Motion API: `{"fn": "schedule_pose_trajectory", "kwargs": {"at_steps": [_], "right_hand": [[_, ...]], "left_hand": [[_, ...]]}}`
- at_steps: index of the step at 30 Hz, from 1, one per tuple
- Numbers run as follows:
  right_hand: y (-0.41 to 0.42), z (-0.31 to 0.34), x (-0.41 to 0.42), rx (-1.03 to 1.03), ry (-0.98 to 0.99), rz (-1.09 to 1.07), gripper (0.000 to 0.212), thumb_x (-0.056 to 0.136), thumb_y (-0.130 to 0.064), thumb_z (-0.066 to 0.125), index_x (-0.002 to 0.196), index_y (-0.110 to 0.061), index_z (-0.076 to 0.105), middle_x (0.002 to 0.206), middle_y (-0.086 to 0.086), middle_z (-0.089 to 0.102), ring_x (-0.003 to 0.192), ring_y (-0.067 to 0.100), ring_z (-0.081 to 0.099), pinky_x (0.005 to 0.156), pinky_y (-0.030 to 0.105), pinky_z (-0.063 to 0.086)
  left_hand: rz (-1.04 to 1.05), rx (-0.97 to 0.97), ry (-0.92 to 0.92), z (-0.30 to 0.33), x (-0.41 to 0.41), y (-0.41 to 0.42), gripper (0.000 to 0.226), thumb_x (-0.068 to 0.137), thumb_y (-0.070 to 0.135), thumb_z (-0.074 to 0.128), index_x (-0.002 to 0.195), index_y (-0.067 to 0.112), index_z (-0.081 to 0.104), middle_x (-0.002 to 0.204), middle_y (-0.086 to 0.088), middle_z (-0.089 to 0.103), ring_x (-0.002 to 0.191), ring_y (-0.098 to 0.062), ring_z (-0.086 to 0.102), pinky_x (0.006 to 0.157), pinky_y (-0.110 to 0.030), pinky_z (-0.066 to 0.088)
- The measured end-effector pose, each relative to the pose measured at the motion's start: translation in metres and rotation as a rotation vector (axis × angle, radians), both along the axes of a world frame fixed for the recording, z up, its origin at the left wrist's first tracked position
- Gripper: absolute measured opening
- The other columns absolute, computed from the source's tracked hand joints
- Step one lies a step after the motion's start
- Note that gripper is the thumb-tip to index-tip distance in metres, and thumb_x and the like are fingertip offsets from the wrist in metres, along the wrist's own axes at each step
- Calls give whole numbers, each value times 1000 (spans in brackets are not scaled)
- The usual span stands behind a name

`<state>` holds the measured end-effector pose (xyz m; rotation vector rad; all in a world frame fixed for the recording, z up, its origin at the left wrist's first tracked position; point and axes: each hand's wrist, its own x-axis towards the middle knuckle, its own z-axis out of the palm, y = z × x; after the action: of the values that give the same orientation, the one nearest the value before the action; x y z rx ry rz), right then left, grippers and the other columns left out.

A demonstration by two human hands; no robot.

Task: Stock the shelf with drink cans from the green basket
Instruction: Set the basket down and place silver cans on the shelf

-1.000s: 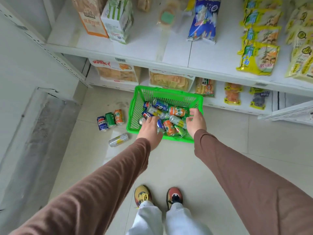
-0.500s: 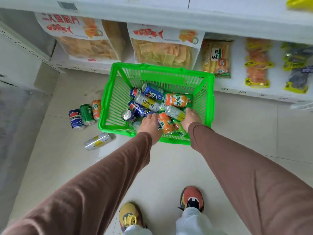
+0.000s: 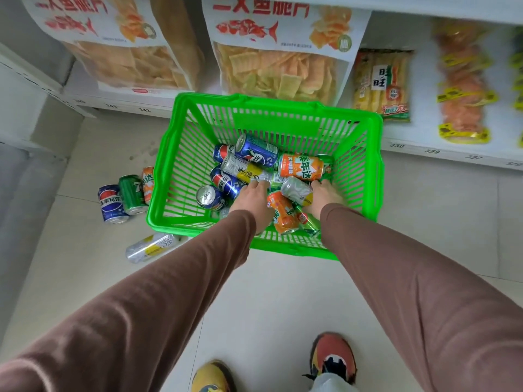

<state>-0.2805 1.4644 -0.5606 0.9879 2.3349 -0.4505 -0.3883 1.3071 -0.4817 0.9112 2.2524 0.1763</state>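
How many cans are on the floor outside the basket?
4: a blue can, green can and orange can grouped left of the basket; a silver can lying nearer.

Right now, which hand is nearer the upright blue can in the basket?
Left. The left hand lies just right of the upright blue can; the right hand is farther right, across an orange can.

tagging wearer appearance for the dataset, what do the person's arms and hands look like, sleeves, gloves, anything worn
Both arms are covered by long, loose brown sleeves, the left sleeve and the right sleeve, plain soft fabric with light creases and no print or logo. Each ends at the wrist. The left hand and right hand are bare: no gloves, and no rings, watch or bands show.
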Motion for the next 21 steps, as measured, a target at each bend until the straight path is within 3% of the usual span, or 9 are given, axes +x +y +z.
{"fn": "schedule_pose_trajectory", "kwargs": {"at_steps": [3,5,6,10,15,21], "right_hand": [[-6,33,6,-97,91,-86,75,83,-45,75,142,-15,39,117,10,62,98,29,63,77,36,53],[-12,70,10,-146,169,-161,81,79,-54,74,143,-21,38,103,5,65,84,27,62,63,30,45],[-15,93,11,-163,189,-187,83,76,-61,73,143,-25,39,104,3,67,83,26,62,63,30,44],[-20,204,10,-260,178,-229,99,69,-74,69,151,-31,35,136,3,62,113,29,64,90,36,52],[-19,368,-10,-397,187,-133,74,74,-52,79,135,-21,50,125,6,65,99,26,64,78,32,50],[-27,551,-49,-346,301,15,82,75,-55,79,142,-24,42,143,7,53,113,26,56,85,31,42]], "left_hand": [[37,3,-18,29,0,-7,62,88,23,61,143,13,34,141,-10,40,130,-28,39,108,-40,35],[57,1,-22,61,0,-11,65,87,23,61,145,14,33,142,-11,40,131,-29,38,109,-41,36],[65,-2,-19,81,0,-13,66,86,23,61,145,14,33,141,-11,41,130,-29,39,108,-42,38],[94,-18,-2,184,-1,-19,69,84,21,62,145,15,32,139,-12,42,128,-30,41,106,-43,39],[117,37,47,344,-19,-22,69,84,21,65,145,11,33,140,-16,42,129,-33,40,109,-39,33],[149,176,90,500,-54,-40,67,84,21,65,143,12,34,141,-15,41,129,-33,40,108,-39,32]]}}
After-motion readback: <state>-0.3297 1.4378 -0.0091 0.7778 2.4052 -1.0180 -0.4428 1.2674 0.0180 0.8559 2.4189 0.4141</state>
